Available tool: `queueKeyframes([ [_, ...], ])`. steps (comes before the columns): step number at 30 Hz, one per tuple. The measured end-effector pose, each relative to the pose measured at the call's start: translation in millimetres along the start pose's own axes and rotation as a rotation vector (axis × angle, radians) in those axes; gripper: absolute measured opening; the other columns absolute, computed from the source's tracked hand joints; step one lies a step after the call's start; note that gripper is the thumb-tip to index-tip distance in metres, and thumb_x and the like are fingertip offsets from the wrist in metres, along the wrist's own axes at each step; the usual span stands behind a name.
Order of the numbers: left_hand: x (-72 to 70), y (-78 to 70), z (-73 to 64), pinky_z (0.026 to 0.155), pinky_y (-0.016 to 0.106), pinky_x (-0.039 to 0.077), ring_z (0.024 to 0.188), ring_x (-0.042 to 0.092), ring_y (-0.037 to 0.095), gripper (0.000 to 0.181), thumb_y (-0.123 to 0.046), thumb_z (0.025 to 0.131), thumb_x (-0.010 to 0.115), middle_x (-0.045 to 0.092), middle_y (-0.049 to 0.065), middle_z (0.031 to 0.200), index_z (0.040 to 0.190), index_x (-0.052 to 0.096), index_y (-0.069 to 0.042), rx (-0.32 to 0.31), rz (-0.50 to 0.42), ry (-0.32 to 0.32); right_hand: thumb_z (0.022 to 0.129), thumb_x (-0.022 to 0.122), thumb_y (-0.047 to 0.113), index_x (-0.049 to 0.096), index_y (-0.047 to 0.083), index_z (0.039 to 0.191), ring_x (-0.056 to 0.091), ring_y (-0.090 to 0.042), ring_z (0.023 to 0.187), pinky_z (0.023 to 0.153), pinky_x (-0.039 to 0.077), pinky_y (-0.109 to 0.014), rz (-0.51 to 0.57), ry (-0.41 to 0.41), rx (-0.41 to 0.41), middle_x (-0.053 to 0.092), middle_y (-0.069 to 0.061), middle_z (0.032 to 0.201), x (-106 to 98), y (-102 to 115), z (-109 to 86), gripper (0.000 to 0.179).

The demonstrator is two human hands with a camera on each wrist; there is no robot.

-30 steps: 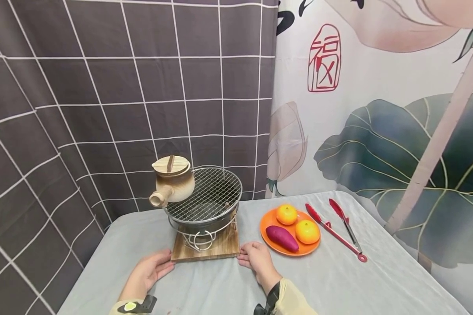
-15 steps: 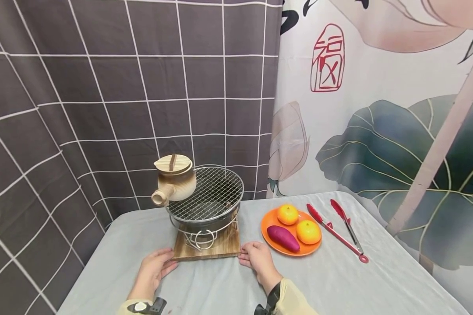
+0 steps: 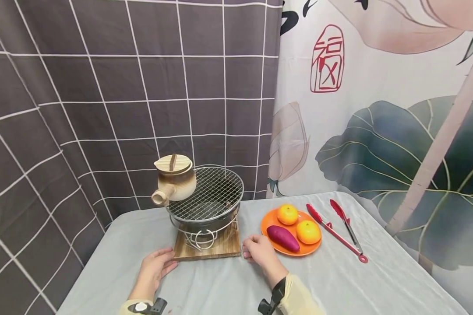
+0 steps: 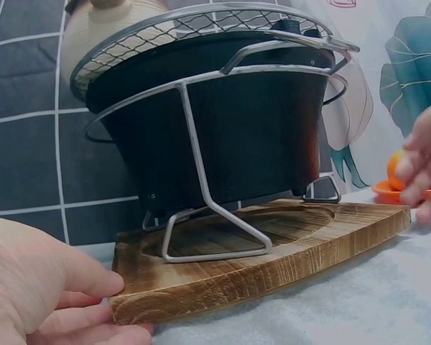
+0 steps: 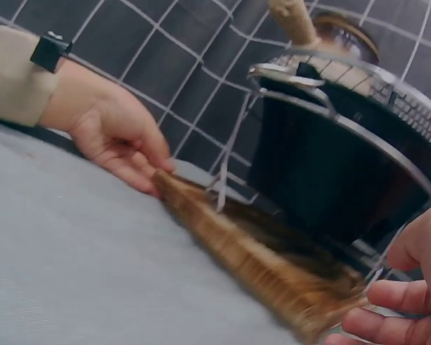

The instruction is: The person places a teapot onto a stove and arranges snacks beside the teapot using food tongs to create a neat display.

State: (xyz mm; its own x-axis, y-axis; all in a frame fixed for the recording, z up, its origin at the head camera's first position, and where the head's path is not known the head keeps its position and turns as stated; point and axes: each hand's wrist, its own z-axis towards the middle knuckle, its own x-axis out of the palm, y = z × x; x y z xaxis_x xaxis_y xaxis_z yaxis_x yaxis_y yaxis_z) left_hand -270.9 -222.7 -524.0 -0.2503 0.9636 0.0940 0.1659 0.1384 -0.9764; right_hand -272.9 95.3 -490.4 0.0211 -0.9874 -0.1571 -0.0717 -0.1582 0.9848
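Note:
A square wooden board lies on the table under a small black charcoal grill, which stands on a wire frame. My left hand holds the board's front left corner, thumb at the upper edge and fingers at its underside. Just off the front right corner is my right hand, its fingers loosely bent around nothing. A wire mesh covers the grill. On the mesh's left side sits a clay side-handled teapot with a wooden lid.
To the right, an orange plate bears two mandarins and a purple sweet potato. Beyond it lie spread red-tipped tongs. A grey cloth covers the table, with a dark checked curtain behind.
My right hand has come off the board's right corner and shifted slightly right and up. My left hand has stayed at its corner; the grill and teapot stand as before.

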Motion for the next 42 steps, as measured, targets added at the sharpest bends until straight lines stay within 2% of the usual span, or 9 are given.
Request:
queueKeyframes([
  [4, -1.6, -0.2, -0.4, 0.078, 0.033, 0.065, 0.08, 0.069, 0.017, 0.048, 0.003, 0.093, 0.062, 0.068, 0.013, 0.099, 0.133, 0.045, 0.023, -0.003, 0.016, -0.009, 0.096, 0.058, 0.012, 0.067, -0.009, 0.105, 0.067, -0.016, 0.067, 0.062, 0.064, -0.035, -0.05, -0.028, -0.042, 0.07, -0.01, 0.086, -10.1, 13.3, 3.9, 0.024],
  [10, 0.0, -1.1, -0.7, 0.078, 0.033, 0.065, 0.081, 0.069, 0.017, 0.046, -0.002, 0.094, 0.061, 0.064, 0.031, 0.113, 0.131, 0.047, 0.022, -0.002, 0.056, -0.025, 0.098, 0.058, 0.012, 0.067, -0.005, 0.106, 0.067, -0.017, 0.068, 0.06, 0.062, -0.032, -0.045, -0.097, -0.058, 0.071, -0.011, 0.09, -36.0, 31.8, 13.7, 0.021],
  [14, 1.2, -1.9, -1.5, 0.078, 0.033, 0.065, 0.081, 0.068, 0.017, 0.044, -0.002, 0.095, 0.06, 0.06, 0.035, 0.119, 0.131, 0.048, 0.021, -0.009, 0.064, -0.035, 0.099, 0.058, 0.013, 0.067, -0.003, 0.108, 0.067, -0.019, 0.068, 0.06, 0.062, -0.029, -0.016, -0.148, -0.063, 0.07, -0.014, 0.095, -62.5, 43.5, 20.9, 0.021],
  [17, 2.4, -2.5, -2.7, 0.077, 0.033, 0.065, 0.08, 0.068, 0.017, 0.044, -0.002, 0.095, 0.06, 0.059, 0.036, 0.12, 0.131, 0.048, 0.021, -0.012, 0.067, -0.043, 0.101, 0.057, 0.017, 0.066, -0.004, 0.115, 0.069, -0.022, 0.076, 0.07, 0.065, -0.033, -0.056, -0.177, -0.083, 0.07, -0.018, 0.102, -85.8, 49.5, 25.1, 0.027],
  [20, 3.6, -3.8, -4.3, 0.078, 0.032, 0.065, 0.08, 0.068, 0.017, 0.045, -0.001, 0.095, 0.061, 0.059, 0.036, 0.121, 0.131, 0.048, 0.022, -0.002, 0.062, -0.039, 0.103, 0.056, 0.025, 0.065, -0.003, 0.121, 0.07, -0.026, 0.084, 0.078, 0.065, -0.038, -0.151, -0.217, -0.107, 0.07, -0.019, 0.106, -108.6, 52.4, 28.1, 0.034],
  [25, 3.3, -4.4, -4.7, 0.076, 0.032, 0.065, 0.079, 0.068, 0.016, 0.043, 0.0, 0.095, 0.06, 0.061, 0.034, 0.118, 0.129, 0.048, 0.022, 0.011, 0.056, -0.033, 0.105, 0.053, 0.031, 0.062, -0.002, 0.124, 0.07, -0.023, 0.087, 0.082, 0.064, -0.042, -0.265, -0.265, -0.141, 0.069, -0.019, 0.11, -138.7, 49.3, 36.0, 0.039],
  [31, 2.1, -2.9, -2.5, 0.076, 0.033, 0.065, 0.08, 0.068, 0.017, 0.042, 0.0, 0.094, 0.06, 0.059, 0.035, 0.121, 0.129, 0.049, 0.022, 0.007, 0.062, -0.037, 0.105, 0.049, 0.036, 0.062, 0.002, 0.122, 0.068, -0.03, 0.094, 0.076, 0.061, -0.031, -0.388, -0.341, -0.157, 0.067, -0.02, 0.11, -167.8, 47.0, 41.0, 0.04],
  [36, 2.0, -4.3, -2.2, 0.076, 0.033, 0.066, 0.079, 0.068, 0.017, 0.042, -0.001, 0.095, 0.06, 0.061, 0.033, 0.119, 0.128, 0.049, 0.022, 0.011, 0.064, -0.041, 0.104, 0.046, 0.038, 0.059, 0.002, 0.128, 0.059, -0.036, 0.104, 0.092, 0.056, -0.047, -0.557, -0.418, -0.135, 0.063, -0.023, 0.117, -191.4, 39.4, 47.4, 0.044],
  [42, 1.8, -4.5, -4.5, 0.076, 0.034, 0.066, 0.079, 0.069, 0.017, 0.041, 0.0, 0.095, 0.06, 0.063, 0.031, 0.114, 0.127, 0.049, 0.023, 0.019, 0.051, -0.028, 0.101, 0.051, 0.047, 0.049, -0.004, 0.135, 0.054, -0.044, 0.111, 0.101, 0.052, -0.06, -0.657, -0.474, -0.088, 0.056, -0.029, 0.126, -214.8, 16.9, 53.7, 0.061],
])
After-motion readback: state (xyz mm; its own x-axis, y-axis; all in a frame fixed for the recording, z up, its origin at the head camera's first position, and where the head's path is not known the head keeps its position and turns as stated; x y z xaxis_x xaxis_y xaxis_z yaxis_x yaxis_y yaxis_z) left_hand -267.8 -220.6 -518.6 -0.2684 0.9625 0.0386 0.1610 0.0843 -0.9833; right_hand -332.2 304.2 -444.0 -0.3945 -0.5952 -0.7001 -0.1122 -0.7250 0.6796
